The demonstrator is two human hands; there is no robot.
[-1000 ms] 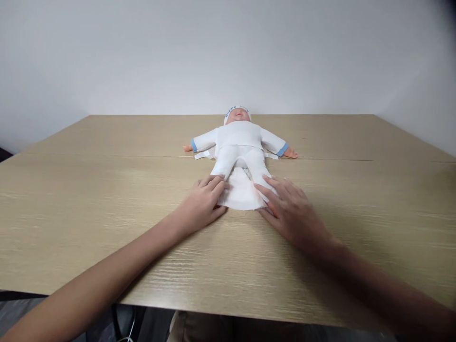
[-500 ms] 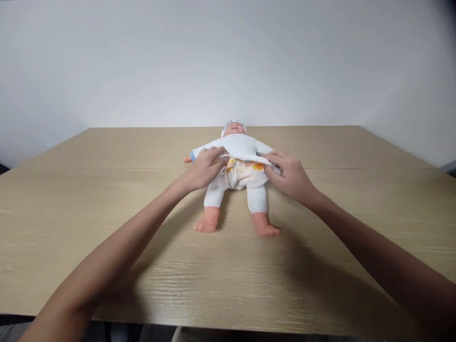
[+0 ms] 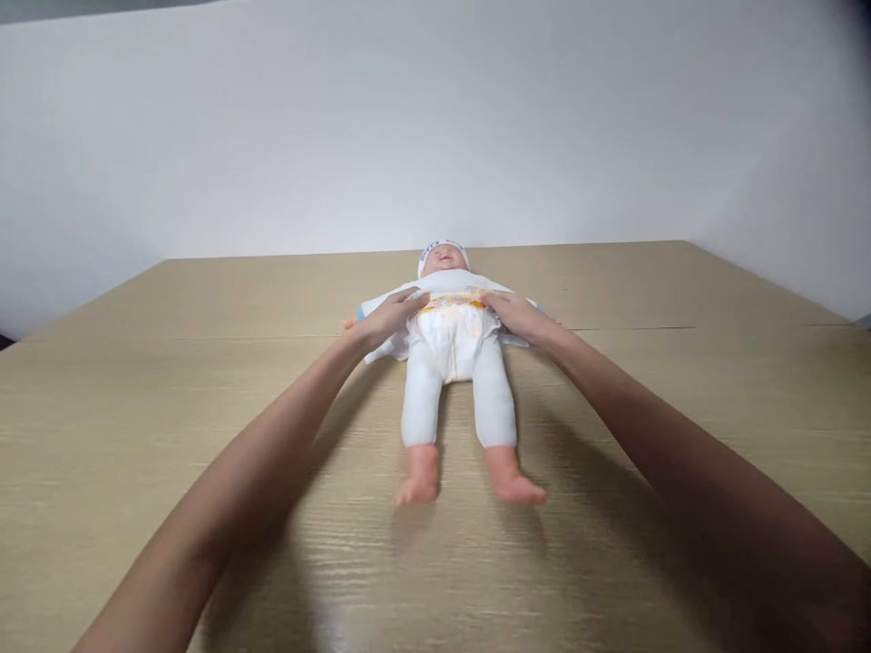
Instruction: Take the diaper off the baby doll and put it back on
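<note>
A baby doll (image 3: 425, 396) lies on its back, with its feet towards me and its head at the far end. Around its hips is a white diaper (image 3: 457, 340) with an orange-patterned waistband. My left hand (image 3: 393, 319) is at the left end of that waistband, fingers closed on its edge. At the opposite end, my right hand (image 3: 521, 317) also has its fingers on the band, the fingertips partly hidden. The doll's white shirt (image 3: 445, 282) is up above the waistband, its loose cloth spread beside the hips under both hands.
The doll lies on a wide, light wood-grain table (image 3: 170, 435) with a seam across it behind the hips. Beyond its far edge rises a pale wall (image 3: 435, 127). A white cap (image 3: 442, 245) with dark lettering covers the doll's head.
The shirt hem that both hands held over the belly is now higher, showing the whole waistband. My hands have moved onto the diaper's sides. The doll's legs appear nearer to me.
</note>
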